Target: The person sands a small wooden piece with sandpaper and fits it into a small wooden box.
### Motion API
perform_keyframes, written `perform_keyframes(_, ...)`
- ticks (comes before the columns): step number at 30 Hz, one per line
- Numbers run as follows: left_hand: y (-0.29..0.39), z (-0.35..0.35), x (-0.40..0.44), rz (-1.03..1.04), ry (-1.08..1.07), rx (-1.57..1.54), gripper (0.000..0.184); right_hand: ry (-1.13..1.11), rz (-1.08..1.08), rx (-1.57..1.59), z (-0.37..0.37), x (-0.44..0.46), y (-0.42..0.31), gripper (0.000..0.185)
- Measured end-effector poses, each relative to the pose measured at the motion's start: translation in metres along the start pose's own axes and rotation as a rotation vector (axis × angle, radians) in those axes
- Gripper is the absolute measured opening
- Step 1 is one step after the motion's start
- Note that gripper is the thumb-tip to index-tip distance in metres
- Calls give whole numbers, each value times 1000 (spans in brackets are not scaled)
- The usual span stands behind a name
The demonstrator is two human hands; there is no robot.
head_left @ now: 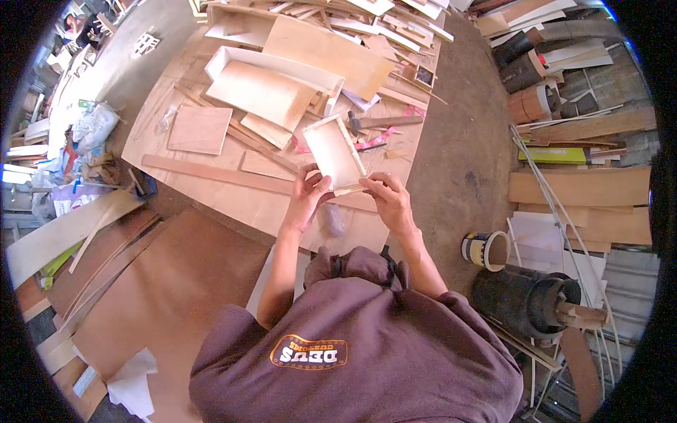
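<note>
A small, shallow wooden box frame with a pale panel inside is held up over the near edge of the workbench. My left hand grips its lower left corner between thumb and fingers. At the lower right corner, my right hand pinches the frame's edge. A hammer lies on the bench just beyond the frame, beside some pink ribbon. To the left rest a square plywood piece and a long wooden strip.
Open wooden boxes and piled offcuts cover the bench's far part. A bucket and a black drum stand at the right. A large brown sheet lies at the lower left. Someone is in the far upper left.
</note>
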State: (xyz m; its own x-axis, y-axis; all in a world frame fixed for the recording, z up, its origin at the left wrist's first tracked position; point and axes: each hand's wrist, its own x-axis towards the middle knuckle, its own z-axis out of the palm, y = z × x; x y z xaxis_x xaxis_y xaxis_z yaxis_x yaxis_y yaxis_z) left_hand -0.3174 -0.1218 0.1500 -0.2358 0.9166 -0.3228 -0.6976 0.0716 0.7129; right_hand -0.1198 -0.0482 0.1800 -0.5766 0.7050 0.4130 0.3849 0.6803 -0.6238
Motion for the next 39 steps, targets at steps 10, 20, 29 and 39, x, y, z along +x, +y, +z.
perform_keyframes(10,-14,82,-43,120,-46,105,45,84,13,168,-68,-19,6,33)
perform_keyframes(20,-59,170,-87,237,-66,119,45,371,48,402,-121,-63,32,32)
perform_keyframes(29,-127,221,-103,305,67,123,48,421,105,763,-139,-107,72,29)
perform_keyframes(39,-147,262,-105,406,174,90,48,307,240,879,-169,-107,60,55)
